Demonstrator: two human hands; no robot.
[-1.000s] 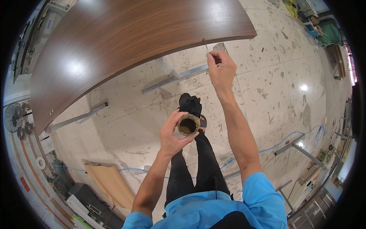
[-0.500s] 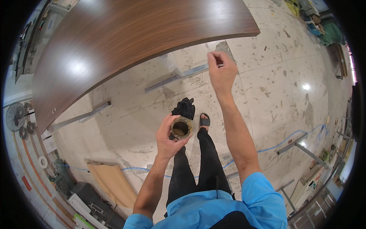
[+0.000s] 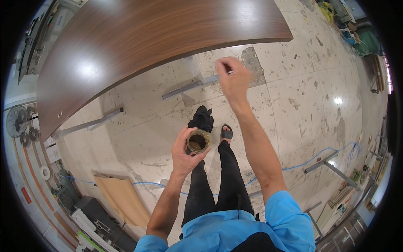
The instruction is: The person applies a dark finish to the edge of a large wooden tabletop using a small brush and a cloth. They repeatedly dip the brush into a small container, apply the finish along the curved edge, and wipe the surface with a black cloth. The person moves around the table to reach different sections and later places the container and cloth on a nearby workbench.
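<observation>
My left hand (image 3: 183, 155) is wrapped round an open glass jar (image 3: 205, 133), its mouth facing up and brown, dark contents inside. Raised ahead and to the right, my right hand (image 3: 235, 82) has its fingers curled in toward the thumb, slightly blurred. Whatever it may hold is hidden or too small to make out. Beyond it lies the near edge of a large brown wood-grain tabletop (image 3: 168, 33); the right hand is apart from the jar.
Metal table legs (image 3: 184, 89) show below the tabletop. Beyond the jar is a black crumpled thing (image 3: 202, 117). A blue hose (image 3: 306, 163) crosses the stained tiled floor behind me. Brown sheet material (image 3: 121, 195) lies at the left, and a fan (image 3: 17, 122) stands far left.
My right hand has moved a little to the left, still curled. The left hand keeps the jar in nearly the same place. The view has shifted slightly.
</observation>
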